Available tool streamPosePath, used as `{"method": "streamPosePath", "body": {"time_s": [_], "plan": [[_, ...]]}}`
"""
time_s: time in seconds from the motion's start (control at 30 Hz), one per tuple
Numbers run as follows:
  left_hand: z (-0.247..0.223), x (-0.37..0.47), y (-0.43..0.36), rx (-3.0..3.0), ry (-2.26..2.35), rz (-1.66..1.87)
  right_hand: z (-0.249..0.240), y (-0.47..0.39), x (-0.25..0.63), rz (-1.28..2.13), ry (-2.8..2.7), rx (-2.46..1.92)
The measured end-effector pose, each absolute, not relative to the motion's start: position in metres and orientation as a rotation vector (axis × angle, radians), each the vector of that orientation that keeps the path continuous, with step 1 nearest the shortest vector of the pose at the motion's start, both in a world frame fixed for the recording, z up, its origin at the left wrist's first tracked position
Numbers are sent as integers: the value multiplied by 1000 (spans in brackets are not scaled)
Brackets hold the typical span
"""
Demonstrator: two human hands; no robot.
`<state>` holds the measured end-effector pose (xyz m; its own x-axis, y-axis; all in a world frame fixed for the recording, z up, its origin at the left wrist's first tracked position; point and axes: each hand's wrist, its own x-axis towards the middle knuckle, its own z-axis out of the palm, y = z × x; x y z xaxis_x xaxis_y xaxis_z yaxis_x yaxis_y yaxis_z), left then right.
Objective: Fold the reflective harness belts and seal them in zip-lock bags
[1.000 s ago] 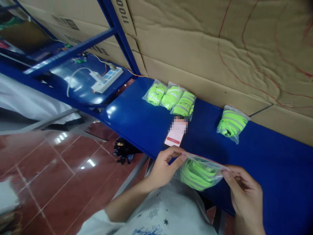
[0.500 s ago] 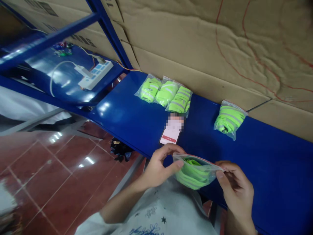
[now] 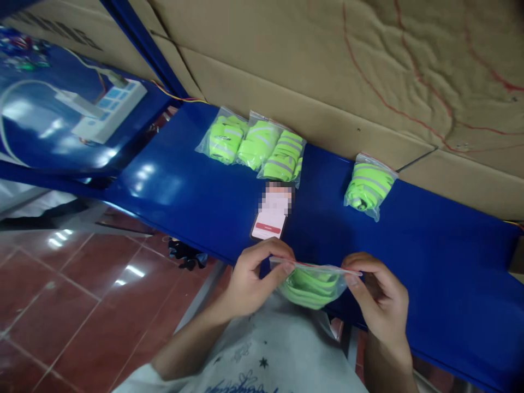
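A clear zip bag (image 3: pixel 311 289) with a folded neon-green strap inside hangs between my hands at the table's front edge. My left hand (image 3: pixel 262 275) pinches the bag's top left corner between thumb and fingers. At the top right corner, my right hand (image 3: pixel 379 295) grips the red-lined seal the same way. Just beyond my left hand lies a phone (image 3: pixel 270 213) with its screen lit. Three bagged green straps, the nearest one (image 3: pixel 283 156) touching or close to the phone's far end, lie side by side. Another bagged strap (image 3: pixel 369 187) lies farther right.
The blue table (image 3: pixel 450 262) runs along a cardboard wall (image 3: pixel 286 65). At the left, a white power strip (image 3: pixel 110 112) with a plug and cable rests on a second blue surface. A blue metal post (image 3: pixel 143 49) stands behind. Dark cloth (image 3: pixel 187 255) is on the tiled floor.
The bag's mouth, open before, now looks flattened, its top edge drawn straight between my hands. The camera view has shifted, so the table items appear farther left.
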<state>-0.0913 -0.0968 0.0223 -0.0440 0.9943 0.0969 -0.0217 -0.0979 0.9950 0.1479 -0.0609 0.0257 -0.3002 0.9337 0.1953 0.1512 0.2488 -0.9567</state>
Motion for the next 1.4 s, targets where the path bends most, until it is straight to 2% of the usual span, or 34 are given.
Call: {"method": "streamPosePath", "body": {"time_s": [0.13,0.37,0.47,0.73,1.07,1.4], "plan": [[25,-88,-95,1293,1173,1320,31,-58,150,1106,-1765,-1013],[31,-83,-92,1377,1282,1282,59,-49,151,637,-2330,-888],[35,-80,-93,1459,1267,1303,74,-46,141,577,-2422,-833],[44,-82,-101,1562,1067,1323,83,-48,133,765,-2324,-795],[49,-95,-92,1496,1155,1386,80,-36,171,810,-2297,-829],[46,-97,-95,1153,1388,1260,47,-38,151,1150,-1747,-1123]]}}
